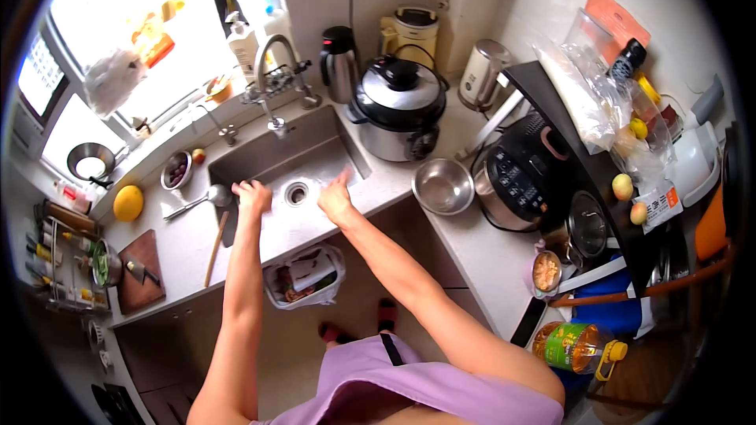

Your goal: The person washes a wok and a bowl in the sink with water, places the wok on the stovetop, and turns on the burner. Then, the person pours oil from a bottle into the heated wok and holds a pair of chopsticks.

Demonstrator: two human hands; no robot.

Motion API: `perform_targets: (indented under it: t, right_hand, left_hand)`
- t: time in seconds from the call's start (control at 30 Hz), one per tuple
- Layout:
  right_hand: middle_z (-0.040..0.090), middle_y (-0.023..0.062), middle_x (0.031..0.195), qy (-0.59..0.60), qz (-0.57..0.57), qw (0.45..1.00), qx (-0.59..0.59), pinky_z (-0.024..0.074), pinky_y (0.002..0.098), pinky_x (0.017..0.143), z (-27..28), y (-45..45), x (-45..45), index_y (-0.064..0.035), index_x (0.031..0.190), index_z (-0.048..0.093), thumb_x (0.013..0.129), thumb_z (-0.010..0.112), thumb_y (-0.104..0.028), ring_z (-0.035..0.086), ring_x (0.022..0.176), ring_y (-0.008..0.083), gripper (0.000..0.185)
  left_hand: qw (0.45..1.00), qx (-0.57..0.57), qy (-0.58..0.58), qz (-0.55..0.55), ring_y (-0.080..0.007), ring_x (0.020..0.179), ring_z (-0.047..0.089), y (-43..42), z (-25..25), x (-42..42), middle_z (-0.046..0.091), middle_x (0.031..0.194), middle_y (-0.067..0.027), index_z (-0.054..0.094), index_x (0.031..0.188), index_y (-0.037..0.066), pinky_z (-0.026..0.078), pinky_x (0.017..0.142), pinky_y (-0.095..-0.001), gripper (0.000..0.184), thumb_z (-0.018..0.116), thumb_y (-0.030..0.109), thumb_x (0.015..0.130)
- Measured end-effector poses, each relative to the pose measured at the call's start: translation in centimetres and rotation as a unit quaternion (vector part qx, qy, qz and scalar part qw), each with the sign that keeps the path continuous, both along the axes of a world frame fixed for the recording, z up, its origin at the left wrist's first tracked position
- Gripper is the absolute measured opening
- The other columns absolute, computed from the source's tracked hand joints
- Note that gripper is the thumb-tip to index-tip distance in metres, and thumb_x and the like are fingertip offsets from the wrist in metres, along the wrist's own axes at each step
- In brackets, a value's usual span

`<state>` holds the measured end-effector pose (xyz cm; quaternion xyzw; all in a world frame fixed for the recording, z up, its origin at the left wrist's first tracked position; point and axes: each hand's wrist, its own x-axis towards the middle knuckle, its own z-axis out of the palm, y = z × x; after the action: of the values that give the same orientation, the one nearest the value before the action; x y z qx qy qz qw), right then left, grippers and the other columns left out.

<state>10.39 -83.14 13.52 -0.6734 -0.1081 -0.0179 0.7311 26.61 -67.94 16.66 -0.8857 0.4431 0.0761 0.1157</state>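
Note:
My left hand is over the front left of the steel sink, empty, its fingers loosely apart and slightly blurred. Just left of it, a metal ladle lies on the counter with its handle pointing left. My right hand hovers above the sink's front right edge, fingers extended and smeared by motion, with nothing visible in it. Between the two hands the round drain shows in the wet sink bottom. The tap stands behind. A wooden stick lies on the counter below the ladle.
Right of the sink stand a pressure cooker, a steel bowl and a rice cooker. A lined bin sits below the counter front. To the left are a cutting board and a yellow fruit.

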Motion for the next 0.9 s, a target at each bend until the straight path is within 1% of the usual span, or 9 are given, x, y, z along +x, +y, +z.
perform_targets:
  t: [0.07,0.1,0.13,0.2,0.27,0.33,0.53,0.7,0.9]
  right_hand:
    - [0.063,0.0211,0.101,-0.086,-0.187,0.871,-0.447,0.0498,0.039,0.08,-4.6,3.3,0.6,-0.0021,0.115,0.053,0.088,0.056,-0.019,0.062,0.094,0.0332,0.032]
    - [0.063,0.0204,0.099,-0.022,-0.195,0.908,-0.371,0.0497,0.0403,0.078,-4.6,5.6,-0.7,-0.0025,0.112,0.054,0.088,0.055,-0.017,0.061,0.092,0.0351,0.028]
    - [0.063,0.0198,0.097,0.043,-0.201,0.934,-0.292,0.0496,0.0415,0.075,-4.9,7.8,-2.2,-0.0029,0.109,0.055,0.088,0.054,-0.015,0.06,0.09,0.0369,0.024]
    - [0.063,0.0171,0.094,-0.032,-0.18,0.914,-0.361,0.0495,0.041,0.075,-6.5,11.2,-5.7,-0.003,0.105,0.054,0.087,0.053,-0.011,0.061,0.087,0.0359,0.019]
    - [0.063,0.0172,0.093,-0.025,-0.132,0.943,-0.305,0.0494,0.0395,0.074,-9.1,14.9,-7.8,-0.0019,0.102,0.054,0.087,0.053,-0.009,0.062,0.085,0.0344,0.017]
    - [0.062,0.017,0.091,-0.004,-0.088,0.949,-0.301,0.0497,0.0375,0.074,-9.3,19.6,-9.2,-0.0014,0.101,0.056,0.087,0.052,-0.009,0.062,0.083,0.0318,0.017]
    - [0.062,0.0179,0.095,0.069,0.088,0.939,-0.326,0.049,0.0396,0.079,-9.8,36.8,-7.6,-0.0005,0.101,0.057,0.085,0.051,-0.008,0.06,0.09,0.0334,0.018]
    - [0.057,0.0162,0.1,-0.02,0.227,0.903,-0.365,0.0484,0.0401,0.082,-7.9,48.2,-3.4,-0.0036,0.107,0.056,0.086,0.052,-0.01,0.058,0.095,0.0326,0.022]
    - [0.055,0.0144,0.102,-0.009,0.083,0.921,-0.38,0.0485,0.0393,0.08,-5.4,51.1,1.1,-0.0057,0.107,0.057,0.085,0.053,-0.01,0.057,0.094,0.0316,0.022]
  left_hand:
    - [0.984,-0.121,0.043,-0.123,-0.0295,0.115,0.052,6.9,-2.0,-1.8,0.057,0.123,-0.0092,0.053,0.129,0.019,0.039,0.098,-0.0407,0.045,0.063,0.027,0.085]
    - [0.89,-0.4,0.219,0.027,-0.0299,0.107,0.056,8.9,-0.7,-6.3,0.059,0.117,-0.0113,0.046,0.133,0.016,0.042,0.093,-0.0418,0.048,0.06,0.028,0.089]
    - [0.804,-0.509,0.284,0.121,-0.0273,0.098,0.06,12.1,1.8,-10.9,0.061,0.109,-0.0155,0.042,0.134,0.014,0.046,0.085,-0.0398,0.044,0.055,0.023,0.093]
    - [0.837,-0.419,0.268,0.229,-0.0264,0.09,0.063,20.9,1.5,-15.7,0.062,0.1,-0.0172,0.046,0.127,0.006,0.048,0.077,-0.0344,0.036,0.052,0.007,0.091]
    - [0.869,-0.432,0.127,0.205,-0.0308,0.081,0.061,30.8,-2.9,-20.3,0.062,0.089,-0.0153,0.062,0.105,0.004,0.048,0.072,-0.0374,0.019,0.055,0.004,0.087]
    - [0.838,-0.35,0.134,0.396,-0.0296,0.074,0.058,41.0,-6.3,-26.5,0.06,0.081,-0.0142,0.063,0.101,0.005,0.047,0.069,-0.039,0.017,0.058,0.007,0.085]
    - [0.727,-0.261,0.059,0.633,-0.0283,0.074,0.056,62.4,-12.0,-41.1,0.058,0.077,-0.0126,0.063,0.1,0.006,0.046,0.072,-0.0394,0.019,0.062,0.01,0.082]
    - [0.703,-0.258,0.075,0.658,-0.029,0.082,0.057,69.4,-11.1,-41.1,0.062,0.084,-0.0128,0.061,0.107,0.007,0.044,0.08,-0.0408,0.025,0.062,0.013,0.083]
    - [0.755,-0.265,0.15,0.581,-0.033,0.103,0.052,77.2,-13.4,-33.6,0.056,0.11,-0.0168,0.054,0.122,0.01,0.04,0.091,-0.0437,0.04,0.062,0.019,0.084]
